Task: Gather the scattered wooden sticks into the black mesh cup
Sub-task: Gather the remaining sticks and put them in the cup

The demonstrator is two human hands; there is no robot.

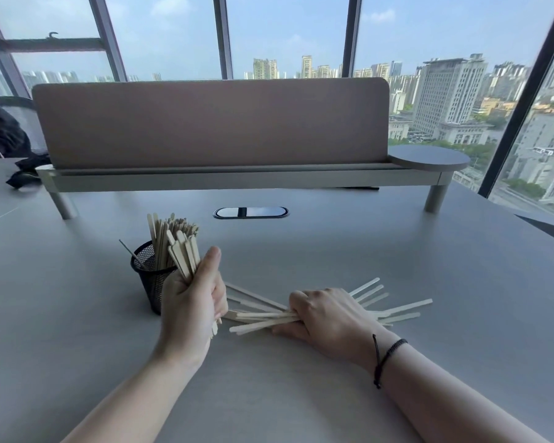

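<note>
Fingers of the left hand curl tight around an upright bundle of flat wooden sticks, thumb raised along its side, the lower stick ends poking out beneath the fist. The bundle stands just beside and partly in front of the black mesh cup, a round wire-mesh holder already bristling with pale sticks and one thin dark rod leaning at its rim. To the right of the cup, the right hand presses knuckles-up on the grey table, its fingers closed over a fanned sheaf of scattered sticks lying flat; their rounded tips splay out on both sides of the fist. A black braided cord bracelet circles the right wrist. The sticks are smooth, thin and light-coloured, like stirrers. Beyond the cup, an oval cable port is set into the matte tabletop, and behind it stands a brown padded desk divider on a metal-legged shelf.
</note>
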